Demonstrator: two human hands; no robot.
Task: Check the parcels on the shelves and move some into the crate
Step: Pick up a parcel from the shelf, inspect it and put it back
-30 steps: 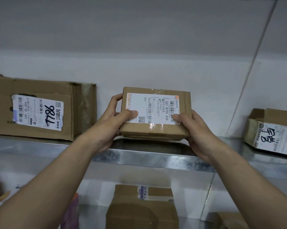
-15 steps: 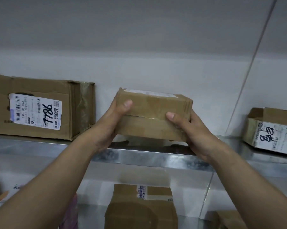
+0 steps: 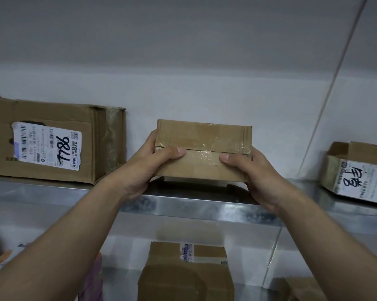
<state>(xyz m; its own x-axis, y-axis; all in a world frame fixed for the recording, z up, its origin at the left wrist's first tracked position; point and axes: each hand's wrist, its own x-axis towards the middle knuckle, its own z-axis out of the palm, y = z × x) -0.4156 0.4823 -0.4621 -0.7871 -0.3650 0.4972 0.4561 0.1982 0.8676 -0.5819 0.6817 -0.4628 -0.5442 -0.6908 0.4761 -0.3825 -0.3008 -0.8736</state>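
Parcel (image 3: 202, 148) at frame centre: your left hand (image 3: 148, 168) and right hand (image 3: 259, 177) clamp its ends, thumbs on the taped face; hold it level; clear the shelf lip (image 3: 183, 205).

Two bare arms reach forward and up, the left forearm (image 3: 74, 235) rising from the lower left and the right forearm (image 3: 335, 246) from the lower right, drawing together toward the middle. The left hand (image 3: 148, 168) and the right hand (image 3: 259, 172) grip a parcel (image 3: 202, 137) between them at its two ends, palms facing one another. Each thumb lies flat across the near face, pointing inward at the other. The left hand's fingers show along the parcel's left edge, and the right hand's fingers are hidden behind it.
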